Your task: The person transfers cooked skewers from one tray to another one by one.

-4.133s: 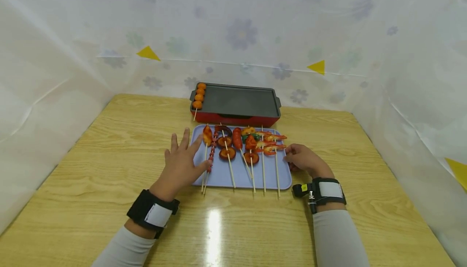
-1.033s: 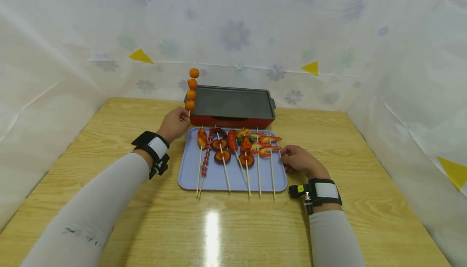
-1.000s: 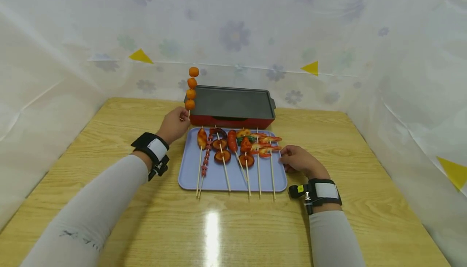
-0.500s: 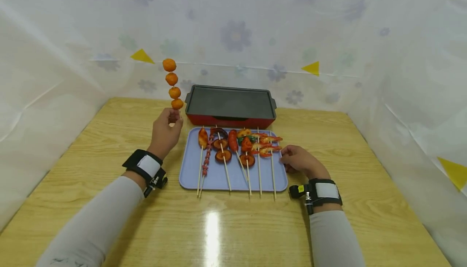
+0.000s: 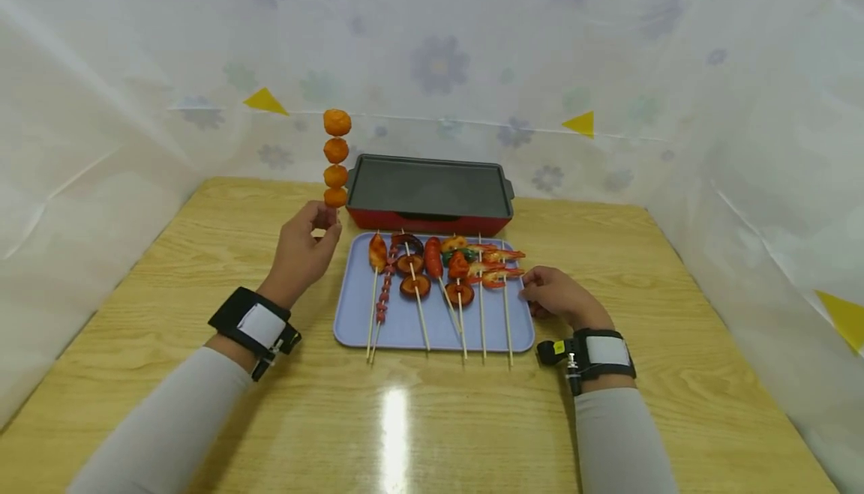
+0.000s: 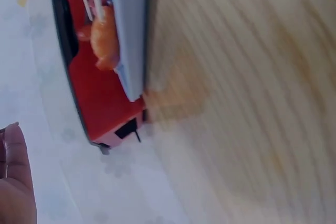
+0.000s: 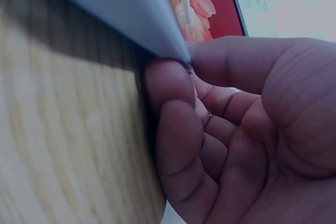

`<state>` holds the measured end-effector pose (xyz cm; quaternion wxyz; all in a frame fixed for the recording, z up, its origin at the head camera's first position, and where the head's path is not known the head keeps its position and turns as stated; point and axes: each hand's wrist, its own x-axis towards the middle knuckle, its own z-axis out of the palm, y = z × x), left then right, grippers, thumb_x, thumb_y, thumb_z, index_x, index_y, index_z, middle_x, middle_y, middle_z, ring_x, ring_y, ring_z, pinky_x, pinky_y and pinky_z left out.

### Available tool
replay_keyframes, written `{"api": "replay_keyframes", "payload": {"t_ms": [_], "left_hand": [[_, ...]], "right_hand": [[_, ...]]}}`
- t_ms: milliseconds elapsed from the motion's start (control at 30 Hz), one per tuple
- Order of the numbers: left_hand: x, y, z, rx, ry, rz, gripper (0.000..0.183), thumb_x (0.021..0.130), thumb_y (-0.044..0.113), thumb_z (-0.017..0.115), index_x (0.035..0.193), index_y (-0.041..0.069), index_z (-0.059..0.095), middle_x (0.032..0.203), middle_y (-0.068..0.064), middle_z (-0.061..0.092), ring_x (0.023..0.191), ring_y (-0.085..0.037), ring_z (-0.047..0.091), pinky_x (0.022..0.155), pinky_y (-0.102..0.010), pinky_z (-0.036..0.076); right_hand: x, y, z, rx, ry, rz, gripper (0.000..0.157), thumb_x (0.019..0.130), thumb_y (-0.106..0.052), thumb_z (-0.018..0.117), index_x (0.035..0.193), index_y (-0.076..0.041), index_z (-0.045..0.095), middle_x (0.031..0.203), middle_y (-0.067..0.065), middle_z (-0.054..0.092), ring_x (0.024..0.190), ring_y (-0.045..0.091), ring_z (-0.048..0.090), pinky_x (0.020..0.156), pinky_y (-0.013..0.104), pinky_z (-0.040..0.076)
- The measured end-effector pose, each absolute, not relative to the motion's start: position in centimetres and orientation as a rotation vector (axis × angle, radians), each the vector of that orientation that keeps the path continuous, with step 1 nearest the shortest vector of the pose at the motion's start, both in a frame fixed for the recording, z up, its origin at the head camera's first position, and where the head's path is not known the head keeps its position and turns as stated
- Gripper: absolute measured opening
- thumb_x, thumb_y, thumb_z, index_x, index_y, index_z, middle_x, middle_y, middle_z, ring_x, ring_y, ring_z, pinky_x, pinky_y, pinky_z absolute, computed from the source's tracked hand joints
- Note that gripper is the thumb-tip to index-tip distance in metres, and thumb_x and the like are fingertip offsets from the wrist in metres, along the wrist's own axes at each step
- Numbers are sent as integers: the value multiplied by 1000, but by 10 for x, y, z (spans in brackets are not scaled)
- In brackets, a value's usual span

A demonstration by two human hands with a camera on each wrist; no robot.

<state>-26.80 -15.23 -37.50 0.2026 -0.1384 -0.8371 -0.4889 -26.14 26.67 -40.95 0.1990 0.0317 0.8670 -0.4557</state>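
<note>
My left hand (image 5: 301, 250) pinches the bare stick of a skewer of orange balls (image 5: 335, 151), held upright in the air left of the grill pan. In the left wrist view only part of that hand (image 6: 17, 177) shows at the left edge; the skewer is out of sight there. My right hand (image 5: 562, 297) grips the right edge of a lilac tray (image 5: 398, 333). Up close in the right wrist view, thumb and curled fingers (image 7: 176, 135) pinch the tray's rim (image 7: 131, 14). Several skewers lie on the tray, with sausage (image 5: 433, 258), mushroom slices (image 5: 415, 286) and shrimp (image 5: 496, 278).
Directly behind the tray stands a red grill with a dark flat plate (image 5: 432, 185), nothing lying on it. Skewer stick ends overhang the tray's front edge. The wooden table (image 5: 283, 419) is enclosed by pale flowered sheeting (image 5: 439, 52) at the back and sides.
My left hand, earlier spread over the tray, has lifted the orange-ball skewer off the grill's left end, carried it left, then slightly right, straightening it. The right hand keeps its grip on the tray.
</note>
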Motion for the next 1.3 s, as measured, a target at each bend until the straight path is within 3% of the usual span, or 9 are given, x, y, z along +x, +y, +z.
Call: {"api": "replay_keyframes", "payload": {"t_ms": [300, 533, 633, 867, 1067, 1300], "left_hand": [[-232, -141, -364, -345, -2290, -1299, 8, 94, 4, 61, 101, 2, 57, 94, -10, 60, 91, -20, 60, 69, -22, 48], [-216, -138, -362, -278, -2353, -1321, 9, 94, 3, 60, 101, 0, 55, 98, -13, 61, 92, -26, 60, 80, -40, 50], [-212, -139, -362, -247, -2403, -1333, 11, 94, 3, 59, 103, 0, 55, 100, -15, 61, 91, -27, 59, 83, -42, 49], [-206, -144, -363, -195, -2619, -1256, 11, 90, 5, 60, 100, 2, 55, 93, -13, 61, 83, -27, 58, 69, -35, 47], [-203, -149, -365, -170, -2882, -1305, 14, 91, 5, 57, 103, -2, 55, 95, -15, 58, 83, -26, 57, 65, -34, 47], [-203, -149, -370, -196, -3039, -1253, 8, 86, 1, 58, 94, -1, 56, 85, -10, 55, 71, -22, 50, 59, -31, 42]], "right_hand": [[-263, 267, -407, 83, 2438, -1260, 22, 96, -10, 59, 114, 2, 53, 85, 10, 57, 70, 20, 58, 61, 32, 50], [-263, 266, -412, 108, 2433, -1247, 21, 96, -10, 59, 113, 1, 54, 85, 9, 56, 70, 19, 57, 61, 30, 50], [-263, 266, -413, 127, 2432, -1243, 20, 96, -10, 59, 113, 1, 54, 85, 9, 56, 70, 19, 57, 61, 30, 50], [-262, 267, -412, 117, 2431, -1261, 21, 96, -10, 59, 113, 1, 54, 85, 9, 56, 70, 20, 57, 61, 31, 49], [-261, 267, -411, 97, 2431, -1271, 20, 96, -10, 59, 112, 1, 54, 84, 8, 55, 70, 19, 57, 62, 31, 49], [-261, 267, -410, 87, 2430, -1278, 20, 96, -10, 58, 112, 2, 54, 84, 8, 56, 70, 19, 57, 61, 31, 49]]}}
